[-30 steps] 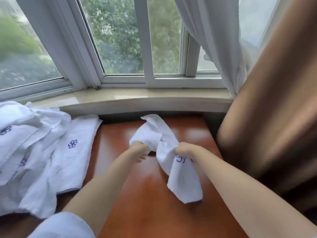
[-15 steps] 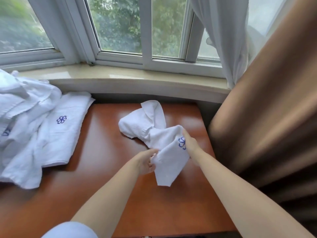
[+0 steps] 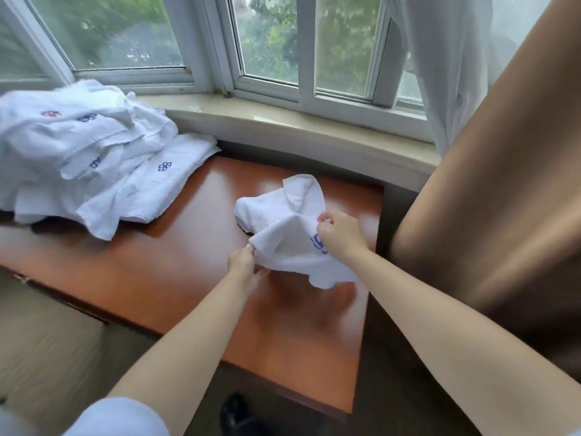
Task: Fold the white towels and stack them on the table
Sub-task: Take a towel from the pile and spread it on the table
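beside a bay window [image 3: 270, 42], your wooden table [image 3: 195, 278] carries little finished work: no folded stack shows. your left hand [image 3: 243, 262] pinches one corner of a crumpled white towel [image 3: 283, 221] at the table's right side, your right hand [image 3: 341, 232] grips its top edge by the blue logo. a loose pile of towels [image 3: 85, 152] waits at the left, unfolded. a brown curtain [image 3: 490, 199] hangs close on the right and may crowd you.

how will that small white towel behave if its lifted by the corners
Probably floppy: the small towel already sags and bunches between the left hand and right hand. Likely light, since fingertip pinches hold it up.
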Motion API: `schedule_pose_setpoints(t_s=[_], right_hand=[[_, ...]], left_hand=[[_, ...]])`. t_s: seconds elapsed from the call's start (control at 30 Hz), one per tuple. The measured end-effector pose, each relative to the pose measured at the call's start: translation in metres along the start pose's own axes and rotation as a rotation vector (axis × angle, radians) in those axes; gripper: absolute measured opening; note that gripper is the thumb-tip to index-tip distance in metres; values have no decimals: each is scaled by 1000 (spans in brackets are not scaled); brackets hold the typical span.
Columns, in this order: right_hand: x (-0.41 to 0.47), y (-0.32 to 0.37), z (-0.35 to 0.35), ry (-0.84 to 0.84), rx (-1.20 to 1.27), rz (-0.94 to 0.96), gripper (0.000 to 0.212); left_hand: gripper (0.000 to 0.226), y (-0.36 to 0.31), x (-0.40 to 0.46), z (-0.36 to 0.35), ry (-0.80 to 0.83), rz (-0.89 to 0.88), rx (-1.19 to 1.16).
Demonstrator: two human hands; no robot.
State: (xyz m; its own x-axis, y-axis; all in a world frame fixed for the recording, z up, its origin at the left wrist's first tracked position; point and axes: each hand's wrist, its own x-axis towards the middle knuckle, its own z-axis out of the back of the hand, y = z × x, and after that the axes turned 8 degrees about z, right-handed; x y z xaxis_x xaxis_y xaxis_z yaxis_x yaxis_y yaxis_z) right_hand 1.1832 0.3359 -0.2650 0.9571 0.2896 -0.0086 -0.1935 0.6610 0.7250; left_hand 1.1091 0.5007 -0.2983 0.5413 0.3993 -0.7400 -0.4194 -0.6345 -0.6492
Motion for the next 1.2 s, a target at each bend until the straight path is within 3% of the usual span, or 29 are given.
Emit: schedule_pose_setpoints(t_s=[0.1, 0.2, 0.37, 0.47, 0.6, 0.73, 0.77, 0.83, 0.9, 0.93, 1.0, 1.07, 1.13, 1.2], right_hand=[[-6, -9, 13, -70, -46, 92, 23], [-7, -18, 11, -96, 49, 80, 21], [-38, -64, -29, 241, -67, -56, 36], [-75, -88, -52, 127, -66, -25, 36], [-110, -98, -68, -141, -90, 31, 25], [-133, -106, -76, 19, 139, 189, 41], [-136, -107, -76, 68, 174, 262, 48], [-140, -107, -78, 81, 189, 373, 58], [-146, -106, -82, -13, 101, 417, 61], [-149, -108, -85, -73, 25, 416, 60], [-157, -118, -87, -92, -144, 398, 57], [-163, -134, -86, 126, -241, 387, 72], [-166, -148, -85, 332, -305, 404, 96], [-166, -153, -85, 343, -291, 407, 107]], left_hand=[[27, 14, -15, 3, -139, -133, -167], [7, 24, -26, 10, -332, -211, -220], [38, 74, -34, 38, -409, -45, -126], [30, 104, -33, 53, -469, 27, -50], [7, 133, -34, 61, -593, -123, 198], [20, 147, -39, 72, -742, -457, 740], [30, 150, -39, 75, -733, -586, 892], [47, 157, -38, 79, -485, -811, 1124], [58, 162, -34, 81, -117, -832, 1296], [61, 165, -30, 83, -10, -797, 1406], [54, 167, -20, 82, -60, -800, 1683], [35, 162, -20, 79, -179, -903, 1828], [13, 158, -20, 81, -145, -1072, 1701], [8, 149, -23, 83, -39, -1118, 1488]])
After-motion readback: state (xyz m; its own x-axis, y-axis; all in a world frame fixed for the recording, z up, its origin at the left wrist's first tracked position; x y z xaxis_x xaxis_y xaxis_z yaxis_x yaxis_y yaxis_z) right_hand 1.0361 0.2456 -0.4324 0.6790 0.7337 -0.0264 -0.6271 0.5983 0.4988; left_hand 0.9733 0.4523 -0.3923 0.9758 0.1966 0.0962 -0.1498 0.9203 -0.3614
